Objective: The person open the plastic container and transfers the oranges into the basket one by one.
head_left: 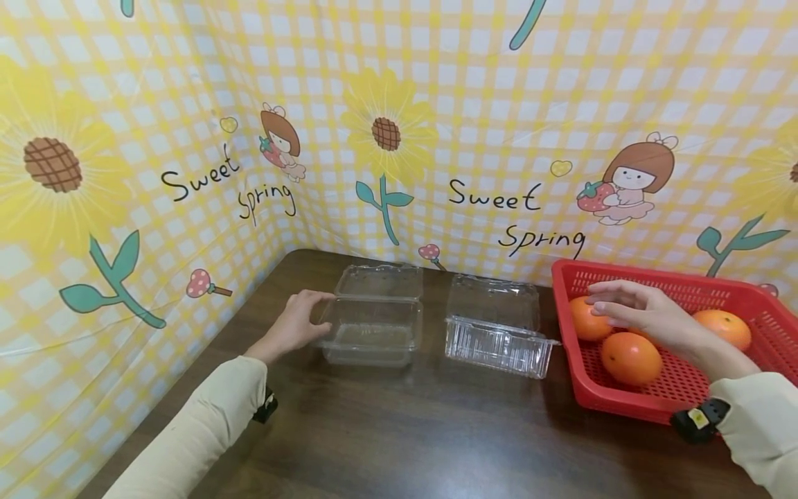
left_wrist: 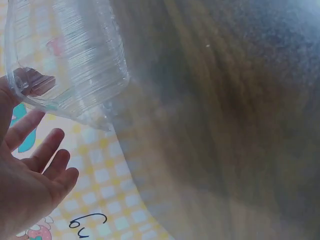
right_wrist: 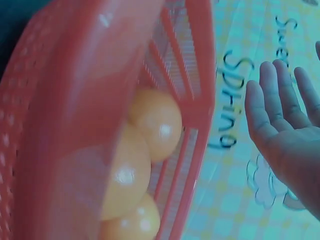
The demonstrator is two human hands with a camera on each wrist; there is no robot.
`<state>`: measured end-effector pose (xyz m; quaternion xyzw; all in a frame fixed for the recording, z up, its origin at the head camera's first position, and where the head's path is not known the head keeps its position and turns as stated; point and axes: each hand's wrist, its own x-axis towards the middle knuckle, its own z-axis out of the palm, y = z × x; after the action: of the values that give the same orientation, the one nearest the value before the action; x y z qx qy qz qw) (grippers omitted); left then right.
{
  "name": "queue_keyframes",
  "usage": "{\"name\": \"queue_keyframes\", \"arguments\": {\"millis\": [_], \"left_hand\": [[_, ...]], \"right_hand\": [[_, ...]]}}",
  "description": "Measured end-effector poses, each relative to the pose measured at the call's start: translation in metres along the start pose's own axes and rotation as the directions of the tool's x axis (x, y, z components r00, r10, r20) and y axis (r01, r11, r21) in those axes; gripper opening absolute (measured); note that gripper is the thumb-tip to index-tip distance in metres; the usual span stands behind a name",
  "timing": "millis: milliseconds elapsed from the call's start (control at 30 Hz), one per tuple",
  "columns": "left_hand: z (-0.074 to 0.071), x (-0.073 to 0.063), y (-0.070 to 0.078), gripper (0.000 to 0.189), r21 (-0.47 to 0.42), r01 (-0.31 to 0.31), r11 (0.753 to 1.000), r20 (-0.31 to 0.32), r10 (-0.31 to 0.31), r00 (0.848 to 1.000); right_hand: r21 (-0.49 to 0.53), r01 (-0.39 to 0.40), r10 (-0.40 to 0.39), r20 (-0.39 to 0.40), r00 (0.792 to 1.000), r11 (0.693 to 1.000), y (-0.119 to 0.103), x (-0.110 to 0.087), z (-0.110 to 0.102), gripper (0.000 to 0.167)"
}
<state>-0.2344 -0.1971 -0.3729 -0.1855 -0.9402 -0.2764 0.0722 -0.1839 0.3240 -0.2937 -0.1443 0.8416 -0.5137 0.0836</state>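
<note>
My left hand point(head_left: 296, 322) is at the left side of a clear plastic clamshell box point(head_left: 368, 355), whose lid leans back, raised. Its thumb and index finger are spread along that side; in the left wrist view the thumb shows through the box's clear wall point(left_wrist: 90, 55). The other fingers are loosely bent. Over a red basket point(head_left: 614, 400) hovers my right hand point(head_left: 654, 315), its fingers extended and holding nothing. Below it lie several oranges point(head_left: 632, 358), partly hidden by the hand. The right wrist view shows oranges point(right_wrist: 155, 125) inside the basket, apart from the fingers.
A second clear clamshell box point(head_left: 499, 346), lid also raised, stands between the first box and the basket. All rest on a dark brown wooden table point(head_left: 411, 430). A yellow checked cloth point(head_left: 474, 125) hangs behind and along the left.
</note>
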Motion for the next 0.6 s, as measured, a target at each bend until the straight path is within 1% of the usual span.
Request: {"name": "queue_keyframes", "arguments": {"millis": [100,167,300,367,433,600], "left_hand": [[-0.003,0.002,0.001,0.047,-0.012,0.026,1.0,0.003,-0.026,1.0],[-0.004,0.003,0.001,0.045,-0.02,0.029,0.999,-0.011,-0.029,1.0],[-0.006,0.007,0.003,0.042,-0.032,0.03,0.999,-0.063,-0.032,0.997],[-0.008,0.009,0.006,0.041,-0.038,0.028,0.999,-0.096,-0.031,0.995],[-0.01,0.011,0.008,0.041,-0.046,0.026,0.999,-0.12,-0.031,0.992],[-0.016,0.017,0.014,0.041,-0.076,0.032,0.997,-0.158,-0.043,0.987]], "right_hand": [[0.004,0.034,-0.034,0.003,0.999,0.999,-0.006,0.0,0.008,0.026],[0.001,0.047,-0.047,0.007,0.999,0.999,-0.009,0.0,0.013,0.028],[-0.003,0.022,-0.022,0.013,1.0,1.0,-0.015,0.002,0.02,0.034],[0.001,-0.006,0.006,0.016,1.0,1.0,-0.017,0.002,0.024,0.036],[0.008,-0.016,0.016,0.019,1.0,1.0,-0.02,0.002,0.028,0.035],[0.029,0.011,-0.011,0.008,1.0,1.0,-0.024,0.005,0.034,0.034]]}}
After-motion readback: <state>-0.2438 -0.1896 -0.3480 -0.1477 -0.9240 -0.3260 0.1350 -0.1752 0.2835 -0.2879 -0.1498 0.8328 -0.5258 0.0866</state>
